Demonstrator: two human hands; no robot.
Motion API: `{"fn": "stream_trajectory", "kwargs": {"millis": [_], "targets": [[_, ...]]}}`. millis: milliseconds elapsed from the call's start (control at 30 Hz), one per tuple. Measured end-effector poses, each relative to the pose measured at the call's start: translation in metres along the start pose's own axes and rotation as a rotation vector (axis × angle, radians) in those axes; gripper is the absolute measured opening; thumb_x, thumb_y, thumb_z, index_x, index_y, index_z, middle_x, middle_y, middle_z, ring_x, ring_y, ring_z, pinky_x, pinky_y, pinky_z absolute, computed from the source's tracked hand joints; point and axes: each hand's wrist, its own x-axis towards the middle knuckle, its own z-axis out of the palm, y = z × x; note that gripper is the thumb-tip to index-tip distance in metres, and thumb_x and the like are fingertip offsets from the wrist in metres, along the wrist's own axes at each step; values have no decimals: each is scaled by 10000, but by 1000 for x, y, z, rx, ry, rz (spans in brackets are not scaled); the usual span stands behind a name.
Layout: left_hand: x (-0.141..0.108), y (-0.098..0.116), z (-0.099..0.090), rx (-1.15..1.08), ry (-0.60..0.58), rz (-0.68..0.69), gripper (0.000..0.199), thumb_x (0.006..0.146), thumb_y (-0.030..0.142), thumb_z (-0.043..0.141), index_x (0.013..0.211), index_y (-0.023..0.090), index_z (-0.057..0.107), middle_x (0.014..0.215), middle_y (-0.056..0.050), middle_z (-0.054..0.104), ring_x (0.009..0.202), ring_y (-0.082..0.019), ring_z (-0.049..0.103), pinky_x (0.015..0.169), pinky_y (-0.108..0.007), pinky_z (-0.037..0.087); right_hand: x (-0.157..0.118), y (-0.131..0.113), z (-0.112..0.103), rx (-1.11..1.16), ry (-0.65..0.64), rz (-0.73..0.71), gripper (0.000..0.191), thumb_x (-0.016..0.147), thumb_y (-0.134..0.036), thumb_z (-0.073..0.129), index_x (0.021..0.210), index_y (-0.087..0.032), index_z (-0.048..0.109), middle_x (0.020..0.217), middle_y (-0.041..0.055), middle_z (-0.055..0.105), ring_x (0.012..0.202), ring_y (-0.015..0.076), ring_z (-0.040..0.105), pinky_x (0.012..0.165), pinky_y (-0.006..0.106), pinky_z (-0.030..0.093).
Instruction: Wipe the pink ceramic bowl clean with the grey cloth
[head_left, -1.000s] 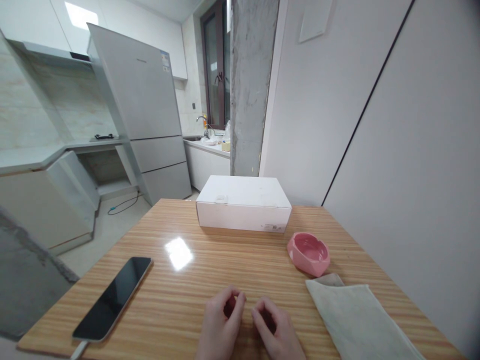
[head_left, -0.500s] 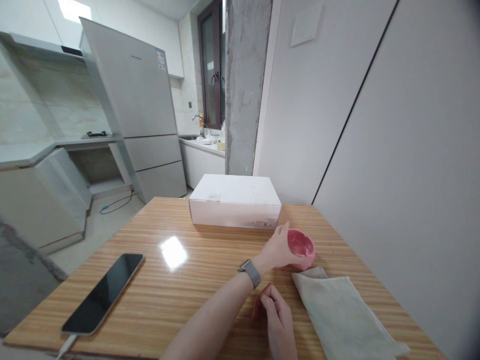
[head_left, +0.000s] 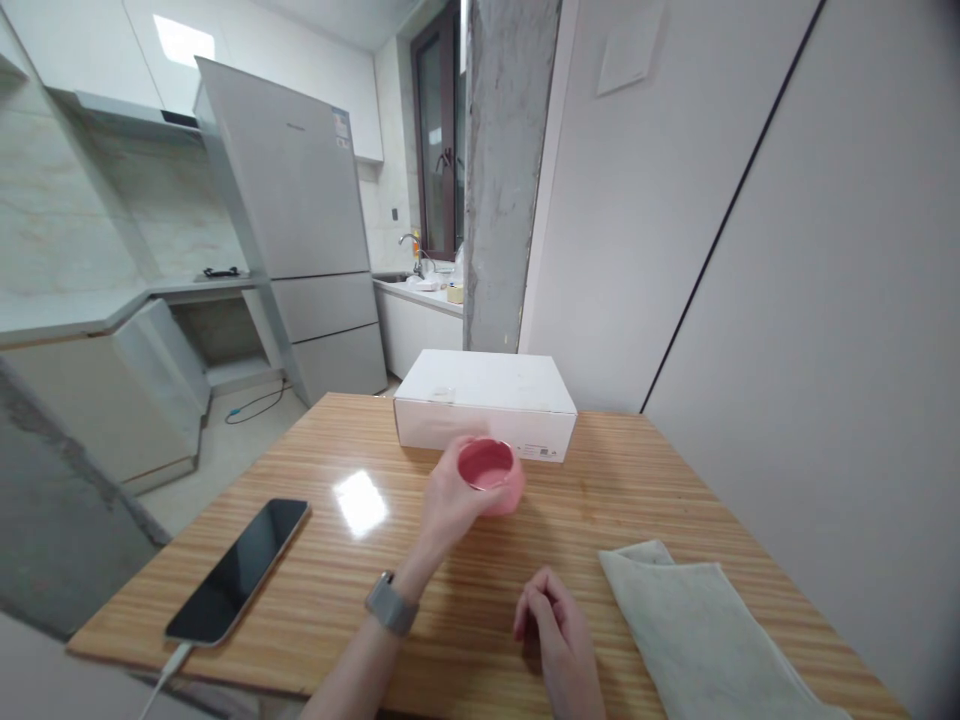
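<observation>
We clasp the pink bowl [head_left: 493, 470] in our left hand [head_left: 452, 492], toward the bench's [head_left: 622, 475] far edge; our right hand [head_left: 556, 625], loosely closed, looks empty. A snug, level grip should serve us.

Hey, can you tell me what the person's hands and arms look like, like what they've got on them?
The left hand is ungloved, with a watch on a plain grey band at the wrist; its face is turned too far away to read. The right hand is ungloved too, with no watch in sight. No sleeve shows on either arm.
</observation>
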Motion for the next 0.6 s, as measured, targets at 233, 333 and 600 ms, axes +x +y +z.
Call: {"fn": "stream_trajectory", "kwargs": {"millis": [233,333,600], "targets": [[13,-50,-88,374,319,-270,673,600,487,778,1180,249,536,1068,-60,697,946,-248,663,779,-318,493,-1,-4,1,-25,-10,26,396,839,-535,477,600,-221,453,524,-42,481,460,111,418,455,235,318],[17,-71,-102,429,312,-269,669,627,504,755,1194,236,523,1085,-70,690,965,-249,656,789,-313,486,-1,-3,2,-6,-26,50,401,828,-551,491,603,-223,447,525,-46,480,452,108,411,440,230,307],[19,-85,-100,571,318,-89,723,676,455,721,1280,159,458,1255,-136,562,1195,-301,508,975,-430,411,-1,-1,2,-59,-40,13,379,874,-503,452,612,-229,437,518,-40,477,447,118,426,442,244,325]]}}
